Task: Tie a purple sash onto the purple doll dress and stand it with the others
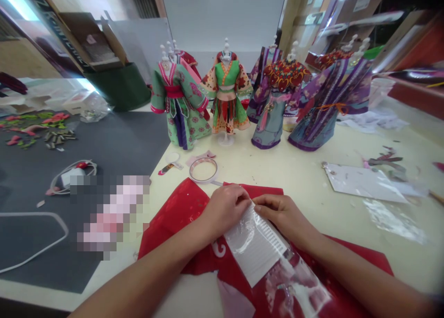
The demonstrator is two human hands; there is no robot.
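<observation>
A clear plastic bag [294, 281] with a white ribbed card [255, 251] inside lies slantwise over red cloth [173, 216]. At the bag's upper end my left hand [227, 207] has its fingers curled and pinched on the edge. My right hand [286, 216] meets it from the other side, thumb and fingers pressed on the same edge. The two hands nearly touch at their fingertips. Just beyond them a roll of tape [203, 170] lies flat on the pale table [298, 170].
Small dressed mannequins, such as one in green [227, 93], stand across the back. A white card [364, 183] and clear plastic [395, 221] lie at the right. On the grey mat [121, 133] are a coiled cable [55, 183] and small coloured pieces [31, 123].
</observation>
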